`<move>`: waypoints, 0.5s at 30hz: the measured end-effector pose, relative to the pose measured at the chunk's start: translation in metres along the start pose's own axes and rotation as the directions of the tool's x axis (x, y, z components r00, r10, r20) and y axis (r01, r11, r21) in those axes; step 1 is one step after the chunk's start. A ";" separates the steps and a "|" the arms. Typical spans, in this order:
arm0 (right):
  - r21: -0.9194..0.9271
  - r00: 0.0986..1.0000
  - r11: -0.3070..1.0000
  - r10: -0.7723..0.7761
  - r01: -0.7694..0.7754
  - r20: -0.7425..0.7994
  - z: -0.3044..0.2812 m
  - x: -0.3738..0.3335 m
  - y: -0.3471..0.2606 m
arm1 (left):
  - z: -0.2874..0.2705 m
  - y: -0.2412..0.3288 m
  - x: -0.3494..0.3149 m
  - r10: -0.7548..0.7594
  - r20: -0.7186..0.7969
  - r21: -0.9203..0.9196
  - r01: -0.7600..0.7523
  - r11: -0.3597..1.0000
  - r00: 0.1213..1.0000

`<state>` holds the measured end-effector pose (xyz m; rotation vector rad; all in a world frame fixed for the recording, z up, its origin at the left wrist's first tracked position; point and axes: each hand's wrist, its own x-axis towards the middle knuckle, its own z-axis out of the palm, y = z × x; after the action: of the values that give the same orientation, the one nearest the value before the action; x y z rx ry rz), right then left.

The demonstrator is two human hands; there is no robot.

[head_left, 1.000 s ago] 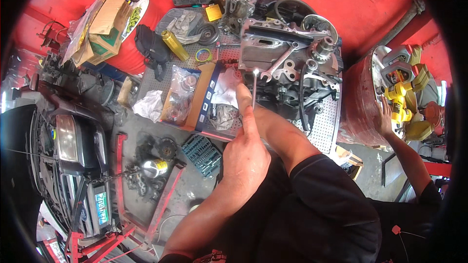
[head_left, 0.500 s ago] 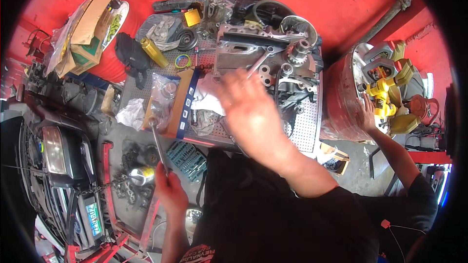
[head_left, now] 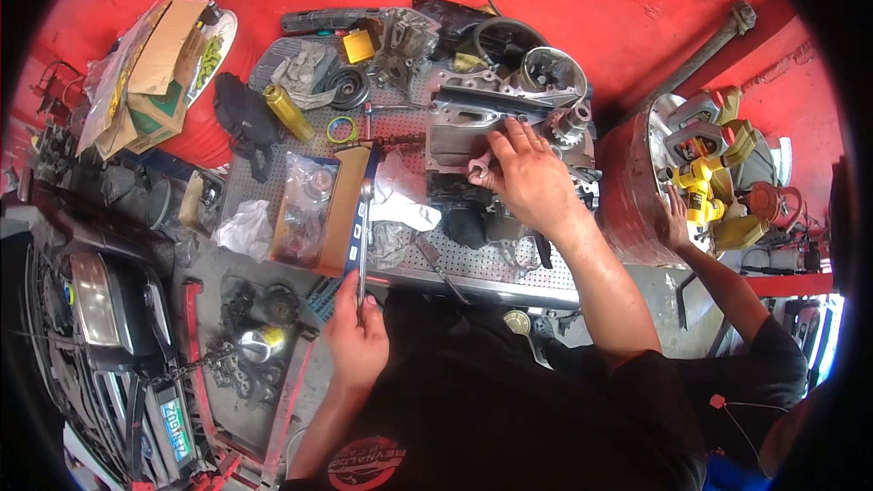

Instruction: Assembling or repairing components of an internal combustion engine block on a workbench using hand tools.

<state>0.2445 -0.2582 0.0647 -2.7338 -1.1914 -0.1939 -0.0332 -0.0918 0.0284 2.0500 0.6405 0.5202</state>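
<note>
My left hand [head_left: 356,336] is closed round the lower end of a long metal wrench [head_left: 365,236], which points away past the end of an open cardboard box [head_left: 356,184]. My right hand [head_left: 538,182] lies over a grey metal engine part [head_left: 455,141] on the bench, fingers reaching across its face. Between its thumb and fingers is a second wrench, its jaw end [head_left: 479,166] sticking out to the left; the rest is hidden under the hand. A white cloth [head_left: 400,200] lies between the box and the engine part.
Oily parts, a gear shaft [head_left: 570,123] and a yellow bottle [head_left: 289,113] crowd the perforated metal bench [head_left: 455,264]. At right, another person's hand [head_left: 676,218] rests by a drum [head_left: 627,182] topped with oil bottles. A car's headlight [head_left: 94,298] and a red frame [head_left: 194,336] are at left.
My right hand has moved right and down onto the engine part, over the wrench lying there. My left hand has swung its wrench to the right, now more upright in view.
</note>
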 end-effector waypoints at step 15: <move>-0.253 0.994 0.963 -0.101 0.089 -0.036 -0.002 0.015 0.005 | 0.035 0.057 0.019 0.030 0.222 -0.098 -0.008 0.995 0.974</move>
<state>0.2581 -0.2510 0.0693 -2.8647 -1.3720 -0.4494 0.0159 -0.1291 0.0615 1.9890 0.4526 0.3182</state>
